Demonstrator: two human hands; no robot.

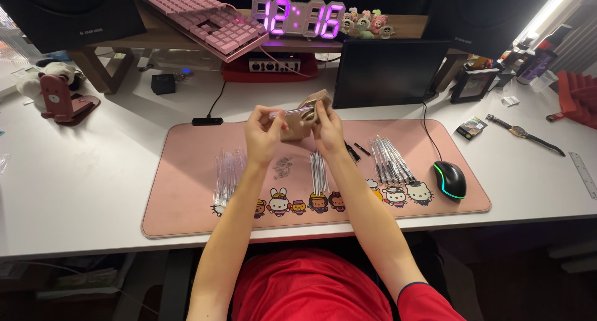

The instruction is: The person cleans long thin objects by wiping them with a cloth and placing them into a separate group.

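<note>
Both my hands are raised over the pink desk mat [186,197]. My left hand [262,136] pinches one end of a thin clear pen barrel [287,112] held level. My right hand [327,128] grips the other end, in front of a small tan box [306,110] that lies behind my fingers. On the mat below lie a pile of clear pen barrels [229,170], a small heap of springs [283,167], a bundle of refills [318,172] and a row of assembled pens [390,159].
A black mouse [450,179] sits at the mat's right end. Behind stand a dark tablet [388,72], a pink keyboard [202,18] on a shelf, a glowing digital clock [300,18] and a photo frame [474,85]. A wristwatch [523,133] lies right.
</note>
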